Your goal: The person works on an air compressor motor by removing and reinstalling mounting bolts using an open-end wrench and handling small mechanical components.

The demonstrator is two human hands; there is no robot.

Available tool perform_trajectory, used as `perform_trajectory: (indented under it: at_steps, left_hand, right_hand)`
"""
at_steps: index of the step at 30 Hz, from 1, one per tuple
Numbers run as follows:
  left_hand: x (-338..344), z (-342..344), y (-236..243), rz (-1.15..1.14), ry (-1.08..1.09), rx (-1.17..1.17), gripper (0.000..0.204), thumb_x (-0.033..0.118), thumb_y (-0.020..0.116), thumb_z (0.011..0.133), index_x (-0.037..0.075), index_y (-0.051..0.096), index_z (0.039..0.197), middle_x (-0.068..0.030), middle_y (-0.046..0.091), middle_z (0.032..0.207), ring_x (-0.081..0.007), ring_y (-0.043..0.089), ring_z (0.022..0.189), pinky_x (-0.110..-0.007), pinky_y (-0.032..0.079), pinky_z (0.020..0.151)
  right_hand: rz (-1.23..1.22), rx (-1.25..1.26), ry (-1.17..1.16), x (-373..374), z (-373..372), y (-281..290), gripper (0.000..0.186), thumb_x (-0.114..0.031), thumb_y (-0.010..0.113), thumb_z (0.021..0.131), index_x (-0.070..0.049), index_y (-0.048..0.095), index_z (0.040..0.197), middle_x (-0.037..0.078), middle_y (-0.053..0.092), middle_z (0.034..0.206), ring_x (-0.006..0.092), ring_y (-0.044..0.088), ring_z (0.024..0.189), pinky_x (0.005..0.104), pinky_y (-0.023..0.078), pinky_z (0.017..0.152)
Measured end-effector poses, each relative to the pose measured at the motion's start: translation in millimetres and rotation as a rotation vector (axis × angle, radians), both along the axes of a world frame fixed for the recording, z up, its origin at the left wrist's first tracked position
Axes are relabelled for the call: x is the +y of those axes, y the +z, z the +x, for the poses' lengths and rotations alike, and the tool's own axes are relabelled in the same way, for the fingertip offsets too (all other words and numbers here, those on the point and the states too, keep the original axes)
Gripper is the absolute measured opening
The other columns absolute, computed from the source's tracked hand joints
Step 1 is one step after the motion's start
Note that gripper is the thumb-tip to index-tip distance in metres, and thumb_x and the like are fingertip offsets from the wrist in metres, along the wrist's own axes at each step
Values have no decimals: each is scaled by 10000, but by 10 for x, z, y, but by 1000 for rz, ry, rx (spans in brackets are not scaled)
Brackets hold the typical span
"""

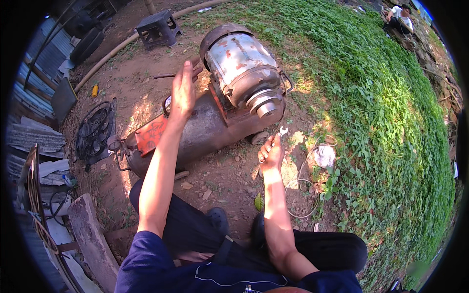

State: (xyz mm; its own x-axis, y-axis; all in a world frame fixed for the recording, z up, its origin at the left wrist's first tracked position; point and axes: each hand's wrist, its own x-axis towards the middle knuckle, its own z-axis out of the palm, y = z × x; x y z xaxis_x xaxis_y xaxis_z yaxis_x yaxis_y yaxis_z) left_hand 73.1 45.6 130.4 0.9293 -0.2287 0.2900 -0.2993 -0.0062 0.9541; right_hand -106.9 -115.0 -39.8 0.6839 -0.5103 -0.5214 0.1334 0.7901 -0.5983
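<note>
A rusty air compressor tank (207, 124) lies across the dirt in front of me. On top of it sits a worn electric motor (242, 56), its stepped pulley (264, 103) facing right and towards me. My left hand (183, 95) is raised over the tank, left of the motor, fingers stretched and nothing seen in it. A round gauge (168, 104) shows beside that wrist. Right of and nearer than the tank, my right hand (272, 155) grips a wrench (283, 131), its open-end jaw pointing up. An orange-red plate (150, 134) covers part of the tank's left.
A dark stool (159, 29) stands behind the tank. To the left are a black fan-like frame (95, 129), a wooden plank (90, 234) and corrugated sheets (36, 139). Cable (305, 183) and a white bag (325, 156) lie by the greenery (386, 132). Another person (400, 19) sits far right.
</note>
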Motion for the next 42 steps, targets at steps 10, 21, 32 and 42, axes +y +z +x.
perform_trajectory:
  at_steps: [10,21,32,42]
  left_hand:
    - [-93,322,599,-349,322,-1178,524,403,324,984,43,376,1362,-151,388,1424,-263,303,1357,-419,139,1154]
    - [-450,555,165,-215,-135,-663,692,549,173,972,59,291,1446,-119,235,1526,-253,59,1440,-422,-6,1162]
    - [-706,666,1,41,7,-729,636,552,204,967,144,389,1419,-99,264,1521,-348,-3,1435,-471,32,1154]
    - [-479,27,-190,-86,-111,-462,456,357,421,980,24,504,1281,-198,479,1325,-320,445,1251,-388,328,1058]
  right_hand:
    - [30,-16,-123,-403,-218,-80,362,-457,410,985,-124,466,854,-47,311,553,80,286,423,255,251,390]
    - [-46,-67,-172,-634,-399,-158,364,-439,397,993,-119,473,836,-41,307,535,85,257,395,258,225,382]
    - [-62,-100,-75,-68,-294,76,345,-448,435,978,-122,460,868,-43,313,546,83,265,406,254,243,385]
    - [-110,96,252,407,-214,309,400,-392,416,993,-22,528,1098,-33,385,638,64,287,435,231,234,390]
